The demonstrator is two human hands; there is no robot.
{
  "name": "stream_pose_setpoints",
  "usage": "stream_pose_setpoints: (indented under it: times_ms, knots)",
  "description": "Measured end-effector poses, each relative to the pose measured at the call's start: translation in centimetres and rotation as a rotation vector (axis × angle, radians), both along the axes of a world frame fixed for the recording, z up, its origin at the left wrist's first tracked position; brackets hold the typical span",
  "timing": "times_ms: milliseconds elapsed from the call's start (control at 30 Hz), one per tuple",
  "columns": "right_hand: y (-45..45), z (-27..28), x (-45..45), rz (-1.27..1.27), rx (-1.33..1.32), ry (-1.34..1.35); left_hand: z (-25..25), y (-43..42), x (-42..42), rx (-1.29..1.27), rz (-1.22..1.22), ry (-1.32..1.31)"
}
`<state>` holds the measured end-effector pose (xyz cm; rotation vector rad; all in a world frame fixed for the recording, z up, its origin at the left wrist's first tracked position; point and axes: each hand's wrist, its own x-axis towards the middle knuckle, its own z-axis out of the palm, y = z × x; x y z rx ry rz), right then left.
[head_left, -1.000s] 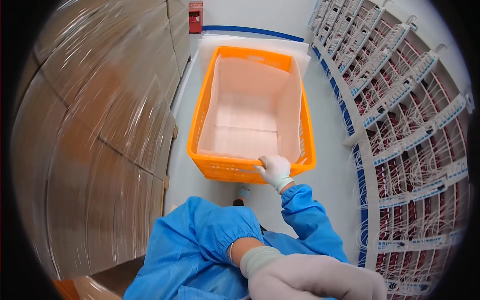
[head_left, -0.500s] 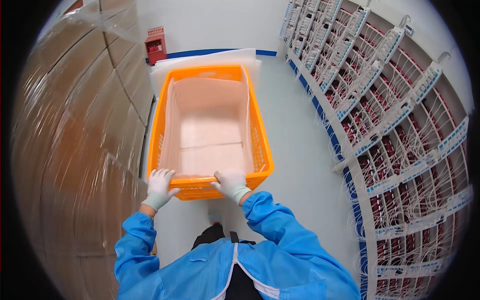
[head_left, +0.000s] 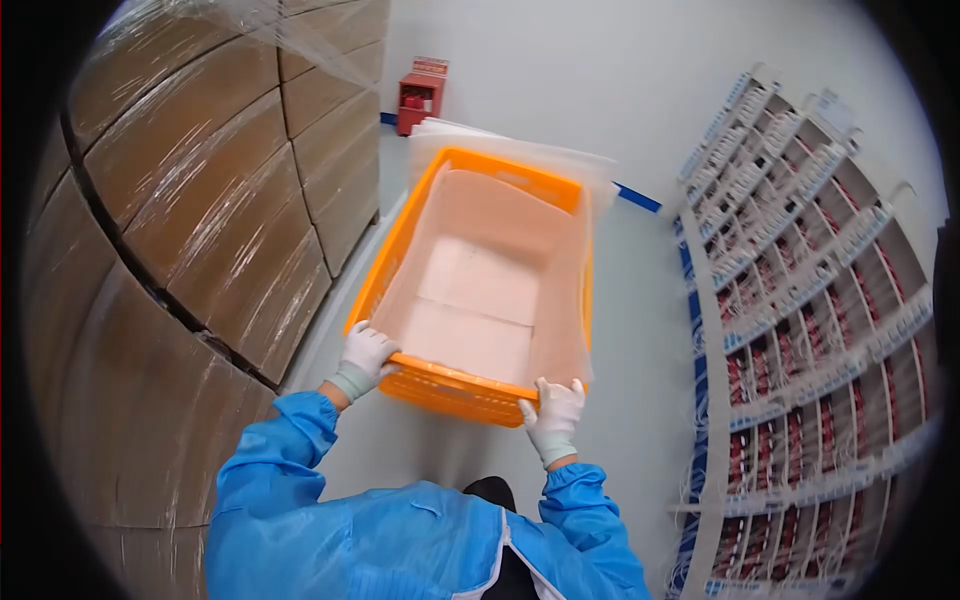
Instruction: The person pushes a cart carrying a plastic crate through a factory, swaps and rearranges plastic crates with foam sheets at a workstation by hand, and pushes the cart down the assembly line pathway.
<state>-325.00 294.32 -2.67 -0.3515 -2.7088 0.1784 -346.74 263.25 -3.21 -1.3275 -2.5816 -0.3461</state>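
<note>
An orange plastic crate (head_left: pixel 455 393) is in front of me, lined with pale pink foam sheet (head_left: pixel 490 262); only the lining shows inside. My left hand (head_left: pixel 366 356), in a white glove, is closed on the left part of the crate's near rim. Farther right on that rim, my gloved right hand (head_left: pixel 555 412) grips near the corner, fingers over the edge. White sheets (head_left: pixel 580 165) stick out beyond the crate's far end. What bears the crate from below is hidden.
Stacked brown cartons (head_left: pixel 200 180) wrapped in clear film stand close on the left. On the right runs a long rack (head_left: pixel 800 370) with wires and red parts. A red box (head_left: pixel 420 100) stands by the far wall (head_left: pixel 560 70). Pale floor (head_left: pixel 640 330) lies between.
The crate has shifted right in view and turned, its far end tilting to the right. Both hands have stayed on its near rim, the right one now nearer the corner.
</note>
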Motion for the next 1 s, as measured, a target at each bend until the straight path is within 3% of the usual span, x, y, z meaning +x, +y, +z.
stream_pose_setpoints:
  times_ms: [233, 333, 400, 567, 900, 1000]
  knots:
    - [10.6, -0.3, -15.5, 0.075, -0.033, -0.043, -0.9, 9.6, -12.4, 0.076, 0.215, -0.010]
    - [15.4, -0.8, -21.5, 0.129, -0.036, -0.007, -3.1, 13.2, -17.7, 0.165, 0.254, 0.010]
    - [18.1, -3.3, -25.3, 0.152, -0.099, -0.125, -5.6, 15.1, -20.8, 0.148, 0.291, 0.011]
    - [25.5, -2.2, -35.0, 0.252, -0.123, -0.024, -3.8, 21.4, -28.6, 0.157, 0.350, 0.027]
    - [37.4, -1.6, -55.1, 0.360, -0.101, -0.101, -4.9, 32.3, -43.5, 0.198, 0.492, 0.048]
    - [41.5, -2.7, -61.8, 0.455, -0.127, -0.018, -4.6, 35.7, -47.7, 0.232, 0.546, 0.035]
